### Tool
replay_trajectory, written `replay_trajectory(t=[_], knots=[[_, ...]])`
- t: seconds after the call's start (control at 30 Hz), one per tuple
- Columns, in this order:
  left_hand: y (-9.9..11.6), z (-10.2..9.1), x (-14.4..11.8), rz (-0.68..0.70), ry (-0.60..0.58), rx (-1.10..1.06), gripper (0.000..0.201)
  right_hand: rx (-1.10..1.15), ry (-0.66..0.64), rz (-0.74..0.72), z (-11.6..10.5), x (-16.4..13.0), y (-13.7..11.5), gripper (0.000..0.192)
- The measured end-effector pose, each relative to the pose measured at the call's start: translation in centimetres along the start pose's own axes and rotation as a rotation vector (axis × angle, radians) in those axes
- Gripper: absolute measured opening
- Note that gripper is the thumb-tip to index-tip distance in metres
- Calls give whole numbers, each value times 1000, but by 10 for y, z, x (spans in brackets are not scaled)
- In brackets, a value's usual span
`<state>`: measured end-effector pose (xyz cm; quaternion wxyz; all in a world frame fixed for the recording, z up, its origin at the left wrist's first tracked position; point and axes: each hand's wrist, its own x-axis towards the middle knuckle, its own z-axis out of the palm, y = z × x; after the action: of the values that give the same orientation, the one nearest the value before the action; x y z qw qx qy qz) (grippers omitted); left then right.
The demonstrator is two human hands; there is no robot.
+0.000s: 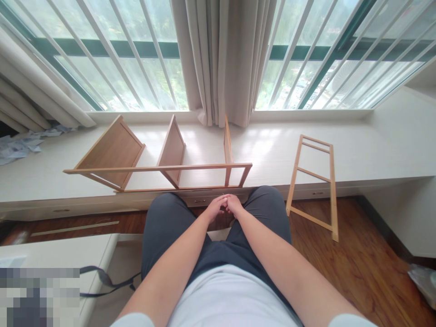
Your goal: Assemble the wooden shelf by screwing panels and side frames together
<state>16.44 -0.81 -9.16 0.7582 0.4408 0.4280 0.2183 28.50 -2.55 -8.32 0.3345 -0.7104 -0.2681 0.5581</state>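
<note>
Seated view: left hand (215, 208) and right hand (235, 204) meet between the knees, fingertips pinched together on something too small to make out, so whether they grip a part I cannot tell. Just beyond them the wooden shelf frame (160, 168) lies on its side on the window bench (357, 150), three boards upright. A loose side frame (315, 186) leans against the bench edge. Best handled slowly, close over the lap.

Barred windows (112, 54) admit daylight. Grey curtain (218, 59) hangs at centre. White window ledge (374, 150) spans the room above wooden floor (357, 268).
</note>
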Motion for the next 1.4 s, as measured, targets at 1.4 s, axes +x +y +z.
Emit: replay_trajectory(t=[1.4], knots=[[2, -4, 2, 131, 185, 85, 38, -255, 297, -242, -9, 24, 18, 18]])
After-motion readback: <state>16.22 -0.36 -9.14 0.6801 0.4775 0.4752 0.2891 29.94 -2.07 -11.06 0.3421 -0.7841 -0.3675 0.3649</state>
